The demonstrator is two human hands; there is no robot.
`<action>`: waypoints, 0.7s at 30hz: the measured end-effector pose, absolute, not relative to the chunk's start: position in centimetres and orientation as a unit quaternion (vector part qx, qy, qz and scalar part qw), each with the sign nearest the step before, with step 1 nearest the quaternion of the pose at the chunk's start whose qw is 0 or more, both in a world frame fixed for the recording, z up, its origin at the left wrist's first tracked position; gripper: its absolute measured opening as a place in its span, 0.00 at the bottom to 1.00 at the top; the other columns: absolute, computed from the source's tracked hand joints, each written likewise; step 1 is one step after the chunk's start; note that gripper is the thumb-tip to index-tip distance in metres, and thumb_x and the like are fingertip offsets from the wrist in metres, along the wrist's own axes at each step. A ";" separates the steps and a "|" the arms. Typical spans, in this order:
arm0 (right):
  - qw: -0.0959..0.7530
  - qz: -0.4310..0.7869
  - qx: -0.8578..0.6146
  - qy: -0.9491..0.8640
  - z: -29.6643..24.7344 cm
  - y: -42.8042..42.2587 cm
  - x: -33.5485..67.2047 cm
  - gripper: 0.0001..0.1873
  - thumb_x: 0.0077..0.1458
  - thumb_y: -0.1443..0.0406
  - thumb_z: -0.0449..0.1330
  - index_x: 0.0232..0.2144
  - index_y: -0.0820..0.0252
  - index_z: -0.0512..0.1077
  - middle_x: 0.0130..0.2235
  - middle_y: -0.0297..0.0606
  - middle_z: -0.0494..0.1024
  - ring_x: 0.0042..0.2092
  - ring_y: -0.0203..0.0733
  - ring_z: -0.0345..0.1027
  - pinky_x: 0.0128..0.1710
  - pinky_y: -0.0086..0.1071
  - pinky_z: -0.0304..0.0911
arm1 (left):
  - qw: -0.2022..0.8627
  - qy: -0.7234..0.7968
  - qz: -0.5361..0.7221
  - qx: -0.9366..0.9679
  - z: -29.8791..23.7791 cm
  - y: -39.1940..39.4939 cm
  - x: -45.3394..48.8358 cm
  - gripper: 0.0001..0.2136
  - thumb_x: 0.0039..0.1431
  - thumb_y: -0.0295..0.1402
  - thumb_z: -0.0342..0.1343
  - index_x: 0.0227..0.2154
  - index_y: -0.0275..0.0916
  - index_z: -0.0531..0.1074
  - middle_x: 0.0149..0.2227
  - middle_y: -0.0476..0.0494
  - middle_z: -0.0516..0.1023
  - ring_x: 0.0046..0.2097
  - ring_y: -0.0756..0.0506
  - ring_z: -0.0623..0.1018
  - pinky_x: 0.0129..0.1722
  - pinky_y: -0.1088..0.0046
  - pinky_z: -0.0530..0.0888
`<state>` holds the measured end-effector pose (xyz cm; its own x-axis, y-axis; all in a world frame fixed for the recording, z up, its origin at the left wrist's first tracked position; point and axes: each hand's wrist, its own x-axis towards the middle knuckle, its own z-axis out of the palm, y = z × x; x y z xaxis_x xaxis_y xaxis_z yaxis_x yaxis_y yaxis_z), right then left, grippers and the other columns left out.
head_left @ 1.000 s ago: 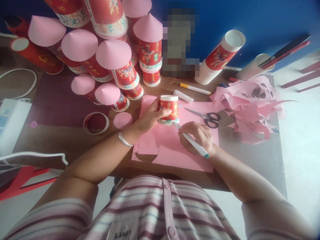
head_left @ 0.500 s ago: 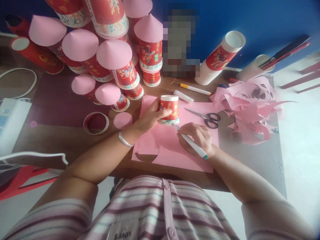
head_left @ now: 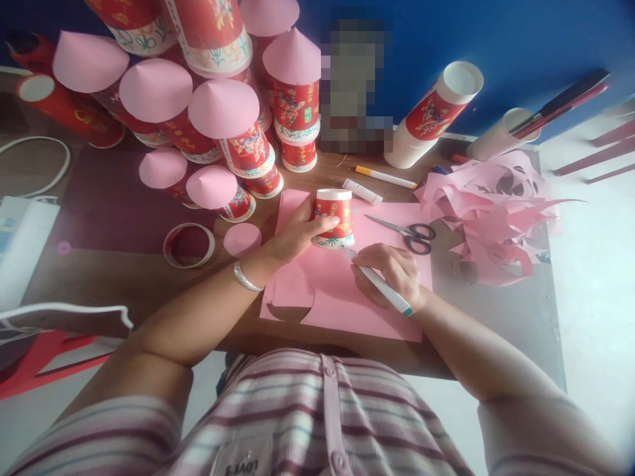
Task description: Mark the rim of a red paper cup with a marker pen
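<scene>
My left hand [head_left: 303, 233] is closed around a red paper cup [head_left: 333, 213], its thumb across the printed side. Green and blue drawn lines run along the cup's white lower band. Between the fingers of my right hand [head_left: 389, 272] is a white marker [head_left: 381, 288] with a green end, its tip close to the cup's lower edge; whether it touches cannot be made out. Both hands are over pink paper [head_left: 342, 297]. Black-handled scissors [head_left: 414, 237] lie on the paper to the right, and a white glue stick [head_left: 363, 191] lies behind the cup.
Red cups topped with pink paper cones [head_left: 224, 109] stand stacked at the back left. A roll of tape [head_left: 189, 244] and a pink paper disc [head_left: 243, 239] lie left. Pink paper scraps [head_left: 496, 198], a yellow-capped marker [head_left: 385, 177] and stacked cups [head_left: 434, 114] are to the right.
The view has shifted very slightly. Both hands keep their hold, and the cup and marker stay in nearly the same position.
</scene>
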<state>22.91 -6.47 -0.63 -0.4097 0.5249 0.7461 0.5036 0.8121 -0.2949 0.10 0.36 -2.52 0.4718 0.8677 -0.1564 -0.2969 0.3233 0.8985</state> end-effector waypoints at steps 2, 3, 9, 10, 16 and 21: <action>0.444 0.017 -0.311 -0.840 -0.8 -6.5 23.0 0.18 0.68 0.76 0.66 0.53 0.52 0.75 0.35 0.31 0.85 0.30 0.41 0.82 0.33 0.31 0.80 | 0.742 0.329 0.393 0.432 -2.4 0.4 0.1 0.32 0.62 0.48 0.78 0.61 0.39 0.74 0.62 0.31 0.89 0.60 0.33 0.90 0.54 0.57 0.88; 0.441 0.018 -0.313 -0.841 -0.9 -6.5 23.0 0.18 0.67 0.76 0.66 0.53 0.51 0.75 0.35 0.30 0.85 0.31 0.41 0.83 0.33 0.31 0.80 | 0.743 0.326 0.394 0.432 -2.4 0.4 0.1 0.32 0.62 0.48 0.78 0.61 0.39 0.74 0.62 0.30 0.89 0.61 0.33 0.90 0.54 0.57 0.88; 0.434 0.009 -0.319 -0.843 -0.8 -6.5 23.1 0.13 0.71 0.75 0.65 0.50 0.51 0.74 0.34 0.31 0.84 0.30 0.40 0.81 0.30 0.31 0.77 | 0.743 0.337 0.391 0.426 -2.6 0.4 -0.1 0.31 0.61 0.47 0.79 0.60 0.39 0.74 0.60 0.32 0.89 0.56 0.36 0.90 0.49 0.62 0.86; 0.435 0.012 -0.316 -0.843 -0.6 -6.5 23.1 0.13 0.71 0.75 0.65 0.50 0.52 0.74 0.34 0.31 0.84 0.30 0.39 0.81 0.30 0.31 0.77 | 0.742 0.340 0.391 0.425 -2.6 0.4 -0.1 0.31 0.61 0.47 0.79 0.60 0.39 0.74 0.60 0.33 0.89 0.56 0.36 0.90 0.49 0.63 0.86; 0.436 0.025 -0.310 -0.844 0.1 -6.3 23.0 0.18 0.68 0.78 0.65 0.51 0.51 0.73 0.34 0.29 0.83 0.30 0.39 0.80 0.29 0.30 0.75 | 0.748 0.331 0.394 0.418 -2.8 0.4 -0.1 0.32 0.61 0.47 0.79 0.60 0.40 0.73 0.59 0.34 0.89 0.55 0.37 0.90 0.49 0.62 0.86; 0.439 0.024 -0.308 -0.844 0.5 -6.3 22.9 0.15 0.74 0.76 0.63 0.51 0.50 0.72 0.33 0.33 0.83 0.30 0.41 0.82 0.29 0.31 0.75 | 0.746 0.331 0.396 0.421 -2.8 0.5 0.0 0.31 0.61 0.47 0.79 0.59 0.40 0.74 0.59 0.35 0.89 0.56 0.37 0.90 0.50 0.62 0.85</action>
